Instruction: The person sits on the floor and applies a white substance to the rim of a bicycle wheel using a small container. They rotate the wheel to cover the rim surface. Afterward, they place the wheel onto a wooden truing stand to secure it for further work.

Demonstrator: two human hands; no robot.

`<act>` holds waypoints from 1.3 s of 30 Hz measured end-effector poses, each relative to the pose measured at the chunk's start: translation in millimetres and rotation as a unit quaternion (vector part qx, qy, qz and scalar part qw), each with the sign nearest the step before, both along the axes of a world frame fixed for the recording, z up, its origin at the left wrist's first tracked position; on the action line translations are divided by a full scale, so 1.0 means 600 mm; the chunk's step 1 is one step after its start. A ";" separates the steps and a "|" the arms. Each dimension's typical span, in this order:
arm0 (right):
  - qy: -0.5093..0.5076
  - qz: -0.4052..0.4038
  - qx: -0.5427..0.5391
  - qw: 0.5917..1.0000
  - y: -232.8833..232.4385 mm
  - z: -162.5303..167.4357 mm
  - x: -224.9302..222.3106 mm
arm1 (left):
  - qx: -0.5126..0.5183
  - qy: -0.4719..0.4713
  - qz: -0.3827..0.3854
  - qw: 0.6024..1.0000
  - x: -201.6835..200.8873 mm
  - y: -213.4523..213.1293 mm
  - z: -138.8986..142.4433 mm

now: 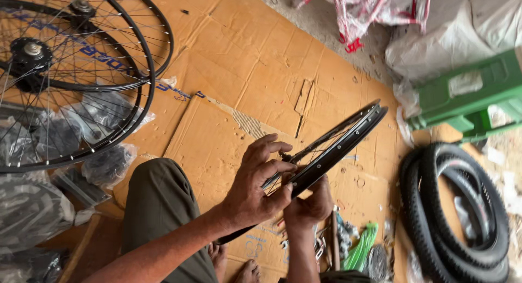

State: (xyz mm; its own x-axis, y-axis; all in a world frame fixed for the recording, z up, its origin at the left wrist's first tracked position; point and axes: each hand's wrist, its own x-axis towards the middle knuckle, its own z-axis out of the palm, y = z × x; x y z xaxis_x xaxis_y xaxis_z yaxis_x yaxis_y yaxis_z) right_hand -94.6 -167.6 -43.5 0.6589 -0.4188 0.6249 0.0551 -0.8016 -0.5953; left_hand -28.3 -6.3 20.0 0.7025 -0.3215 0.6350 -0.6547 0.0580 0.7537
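I see a glossy black wheel rim (331, 150) with silver spokes over tan cardboard (244, 60) marked with blue print. The stool (470, 95) is bright green, the knobby tyres (462, 207) matte black. My trouser leg (160, 207) is olive, and a red-and-white patterned bag (370, 8) lies crumpled.

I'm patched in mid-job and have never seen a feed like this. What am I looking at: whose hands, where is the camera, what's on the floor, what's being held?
There is one picture, from a camera worn on a person's head, looking down at their own two bare hands. The person sits on flattened cardboard on the ground. The left hand and right hand both grip a black bicycle rim, seen nearly edge-on, with the left fingers curled over it. At upper left lie spoked wheels above plastic-wrapped parts. At right are black tyres and a green plastic stool. Small metal parts and something green lie near the feet.
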 end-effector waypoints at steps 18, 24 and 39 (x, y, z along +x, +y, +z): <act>0.103 0.276 0.267 0.917 -0.062 -0.056 0.022 | 0.030 -0.013 -0.079 0.996 0.015 0.003 0.010; 0.162 0.553 0.405 0.710 -0.105 -0.045 0.028 | 0.032 -0.015 0.008 0.999 0.012 0.011 0.000; -0.102 0.031 0.012 0.994 -0.018 0.013 -0.003 | -0.012 -0.006 -0.049 0.999 -0.009 -0.043 0.007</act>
State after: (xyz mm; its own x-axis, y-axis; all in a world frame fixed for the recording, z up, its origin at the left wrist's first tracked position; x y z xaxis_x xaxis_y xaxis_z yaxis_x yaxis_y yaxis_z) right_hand -96.5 -178.7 -35.6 0.5449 -0.3967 0.7388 0.2257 -0.7791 -0.5848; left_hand -33.6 -32.0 24.1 0.6609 -0.3718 0.6519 -0.6541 0.1404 0.7432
